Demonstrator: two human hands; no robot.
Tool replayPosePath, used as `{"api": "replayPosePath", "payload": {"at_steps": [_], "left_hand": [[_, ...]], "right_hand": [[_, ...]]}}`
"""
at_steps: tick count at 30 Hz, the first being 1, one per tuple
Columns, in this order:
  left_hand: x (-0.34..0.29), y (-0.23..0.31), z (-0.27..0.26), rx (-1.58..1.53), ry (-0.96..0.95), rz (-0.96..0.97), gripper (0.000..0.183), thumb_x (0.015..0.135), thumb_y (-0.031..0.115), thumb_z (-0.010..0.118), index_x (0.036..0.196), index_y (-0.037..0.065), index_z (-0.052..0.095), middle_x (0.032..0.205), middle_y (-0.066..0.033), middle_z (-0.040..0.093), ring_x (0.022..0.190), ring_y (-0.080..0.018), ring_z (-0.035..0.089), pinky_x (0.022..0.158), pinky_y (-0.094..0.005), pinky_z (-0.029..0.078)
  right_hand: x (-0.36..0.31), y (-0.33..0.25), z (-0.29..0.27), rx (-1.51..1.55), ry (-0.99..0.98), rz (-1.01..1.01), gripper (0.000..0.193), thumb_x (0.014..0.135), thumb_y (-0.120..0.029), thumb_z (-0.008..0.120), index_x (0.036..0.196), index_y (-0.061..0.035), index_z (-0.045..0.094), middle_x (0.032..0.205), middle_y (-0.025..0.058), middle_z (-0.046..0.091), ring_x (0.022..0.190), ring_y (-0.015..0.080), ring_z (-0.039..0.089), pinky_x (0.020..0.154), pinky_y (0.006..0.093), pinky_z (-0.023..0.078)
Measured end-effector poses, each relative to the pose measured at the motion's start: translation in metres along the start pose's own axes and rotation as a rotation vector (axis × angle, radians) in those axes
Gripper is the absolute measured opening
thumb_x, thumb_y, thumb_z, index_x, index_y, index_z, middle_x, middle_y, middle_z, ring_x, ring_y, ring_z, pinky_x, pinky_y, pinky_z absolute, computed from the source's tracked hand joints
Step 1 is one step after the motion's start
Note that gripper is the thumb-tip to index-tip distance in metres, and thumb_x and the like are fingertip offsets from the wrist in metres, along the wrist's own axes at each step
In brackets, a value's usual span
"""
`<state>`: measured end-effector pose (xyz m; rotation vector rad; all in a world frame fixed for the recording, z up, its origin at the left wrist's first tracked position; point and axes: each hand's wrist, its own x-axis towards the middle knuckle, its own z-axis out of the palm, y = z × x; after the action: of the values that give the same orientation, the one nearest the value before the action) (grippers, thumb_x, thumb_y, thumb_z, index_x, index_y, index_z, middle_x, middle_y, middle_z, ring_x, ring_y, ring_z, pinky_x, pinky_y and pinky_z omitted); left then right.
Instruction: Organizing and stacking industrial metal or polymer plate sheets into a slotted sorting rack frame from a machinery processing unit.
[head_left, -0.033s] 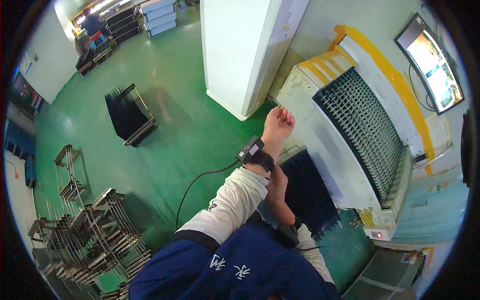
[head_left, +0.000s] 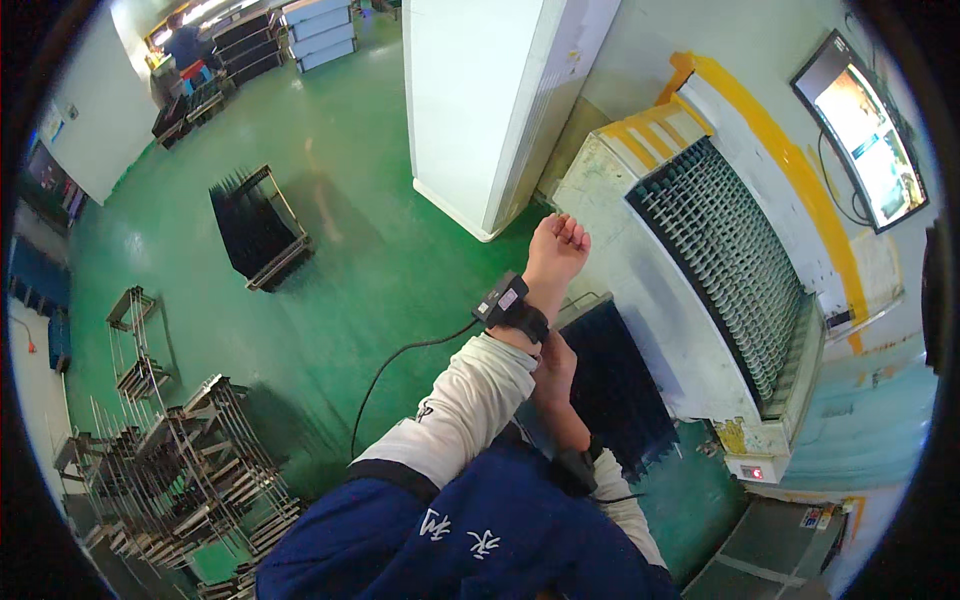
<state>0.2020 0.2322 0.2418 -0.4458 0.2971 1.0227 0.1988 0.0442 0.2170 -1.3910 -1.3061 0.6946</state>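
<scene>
The left hand [head_left: 558, 248] is held out with its fingers curled in toward the palm, and nothing is seen gripped in it. The right hand [head_left: 556, 372] is placed against the left wrist from below; its fingers are mostly hidden, so whether they are spread or closed cannot be told. A black wrist device [head_left: 502, 300] is strapped to the left wrist, just behind the left hand and just above the right hand; a cable [head_left: 400, 352] is trailed from it. A second wrist device [head_left: 574, 470] is worn on the right wrist.

Beside the right hand, one dark rack [head_left: 625, 400] is set against a pale machine [head_left: 610, 225], in whose sloping top one metal grid [head_left: 730, 265] is framed. One screen [head_left: 868, 140] is mounted on the wall beyond. The green floor [head_left: 370, 200] is shared by one white cabinet [head_left: 470, 100], one black bristly rack [head_left: 250, 230] standing apart, and a cluster of metal frames [head_left: 200, 445] too tangled to be counted. At the far end, one co-worker [head_left: 183, 45] can be seen near stacked trays [head_left: 320, 35].
</scene>
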Motion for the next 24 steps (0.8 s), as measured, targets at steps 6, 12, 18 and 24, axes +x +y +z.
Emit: {"api": "replayPosePath", "payload": {"at_steps": [6, 12, 18, 24], "left_hand": [[0.008, 0.004, 0.003, 0.063, -0.052, 0.008, 0.013, 0.086, 0.019, 0.048, 0.082, 0.007, 0.05, 0.067, -0.0033, 0.052, 0.062, -0.0174, 0.047, 0.063, -0.0308, 0.042], [0.01, 0.007, -0.007, 0.307, -0.126, 0.054, 0.014, 0.086, 0.019, 0.051, 0.08, 0.006, 0.052, 0.069, -0.0038, 0.053, 0.063, -0.0169, 0.051, 0.062, -0.0306, 0.044], [-0.005, -0.007, 0.008, 0.855, -0.145, 0.22, 0.013, 0.084, 0.019, 0.054, 0.085, 0.005, 0.054, 0.067, -0.0035, 0.053, 0.062, -0.0154, 0.052, 0.062, -0.0297, 0.046], [-0.015, -0.008, 0.018, 0.878, -0.199, 0.198, 0.016, 0.085, 0.021, 0.053, 0.086, 0.005, 0.055, 0.069, -0.0037, 0.054, 0.063, -0.0148, 0.052, 0.062, -0.0299, 0.046]], "right_hand": [[0.013, -0.007, -0.001, -0.169, 0.045, -0.079, 0.009, 0.078, -0.002, 0.053, 0.085, 0.0019, 0.058, 0.07, 0.0141, 0.057, 0.065, 0.02, 0.059, 0.06, 0.0302, 0.045], [0.015, -0.017, -0.012, -0.205, -0.005, -0.176, 0.004, 0.076, 0.001, 0.05, 0.076, 0.0029, 0.053, 0.063, 0.0141, 0.051, 0.055, 0.0234, 0.05, 0.052, 0.0322, 0.039], [0.016, -0.028, -0.013, -0.236, -0.015, -0.212, 0.003, 0.075, 0.003, 0.05, 0.072, 0.0023, 0.051, 0.063, 0.0153, 0.05, 0.054, 0.0294, 0.048, 0.05, 0.0347, 0.038], [0.013, -0.002, -0.003, -0.153, -0.02, -0.185, 0.006, 0.076, 0.004, 0.048, 0.078, 0.0024, 0.053, 0.066, 0.0138, 0.052, 0.058, 0.0242, 0.052, 0.054, 0.0318, 0.04]]}}
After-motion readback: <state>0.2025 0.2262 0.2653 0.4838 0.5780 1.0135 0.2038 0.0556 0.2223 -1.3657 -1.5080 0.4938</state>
